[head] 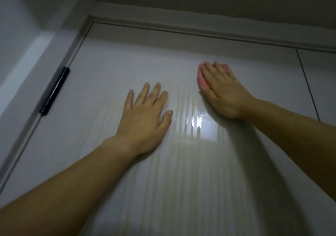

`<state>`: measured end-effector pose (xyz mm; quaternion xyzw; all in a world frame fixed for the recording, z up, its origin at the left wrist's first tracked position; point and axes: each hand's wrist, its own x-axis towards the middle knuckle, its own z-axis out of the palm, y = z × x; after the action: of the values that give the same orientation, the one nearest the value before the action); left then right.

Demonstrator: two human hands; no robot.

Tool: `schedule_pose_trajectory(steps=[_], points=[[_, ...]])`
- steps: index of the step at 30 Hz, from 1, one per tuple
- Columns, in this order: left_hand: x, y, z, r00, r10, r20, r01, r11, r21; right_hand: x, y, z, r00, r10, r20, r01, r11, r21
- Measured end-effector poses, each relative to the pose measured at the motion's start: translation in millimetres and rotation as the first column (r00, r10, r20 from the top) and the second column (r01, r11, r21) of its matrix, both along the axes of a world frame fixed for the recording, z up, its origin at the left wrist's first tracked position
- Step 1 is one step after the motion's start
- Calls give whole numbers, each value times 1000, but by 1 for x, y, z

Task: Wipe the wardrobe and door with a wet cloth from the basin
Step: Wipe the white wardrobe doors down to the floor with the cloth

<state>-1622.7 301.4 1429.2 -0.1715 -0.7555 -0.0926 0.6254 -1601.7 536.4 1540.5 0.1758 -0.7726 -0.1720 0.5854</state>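
Observation:
A white door [112, 68] fills the view, seen from below toward its top edge. Wet vertical streaks run down its middle and catch a bright glare. My right hand [224, 92] presses a pink cloth [201, 77] flat against the upper right of the door, fingers straight over it; only the cloth's edges show past the fingers. My left hand [145, 115] lies flat on the door to the left of the streaks, fingers spread, holding nothing.
A black hinge [54, 90] sits on the door's left edge, against the white frame [25, 97]. The top frame [181, 23] runs across above, under a dim ceiling. A thin dark vertical seam [307, 83] marks the door's right side.

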Motion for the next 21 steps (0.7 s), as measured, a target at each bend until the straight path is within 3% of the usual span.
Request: schedule_pose_trajectory(steps=[2, 3, 6, 8, 12, 14, 19, 21], points=[[1, -5, 1, 999, -38, -5, 38, 999, -10, 0, -13, 7, 1000, -5, -2, 5, 994, -113], [2, -9, 1, 998, -68, -8, 68, 998, -17, 1, -23, 0, 1000, -10, 4, 10, 996, -90], [4, -26, -1, 994, -99, -51, 99, 995, -11, 1, -48, -46, 999, 27, 26, -31, 983, 181], [2, -39, -5, 997, -30, -70, 32, 999, 21, 0, -48, -51, 999, 20, 33, -28, 968, 248], [-4, -60, -14, 1000, 29, 0, -29, 998, 50, -5, -53, 1, 1000, 4, 6, -4, 1000, -23], [-5, -63, -16, 1000, 18, 21, -19, 999, 36, -9, -66, 3, 1000, -4, -2, 4, 997, -71], [-4, -72, -14, 1000, 29, 3, -29, 1000, -12, -7, -93, -52, 1000, 26, 11, -28, 967, 255], [-5, -82, -16, 1000, -4, -14, 3, 1000, -27, -7, -91, -37, 1000, 24, -11, -20, 968, 252]])
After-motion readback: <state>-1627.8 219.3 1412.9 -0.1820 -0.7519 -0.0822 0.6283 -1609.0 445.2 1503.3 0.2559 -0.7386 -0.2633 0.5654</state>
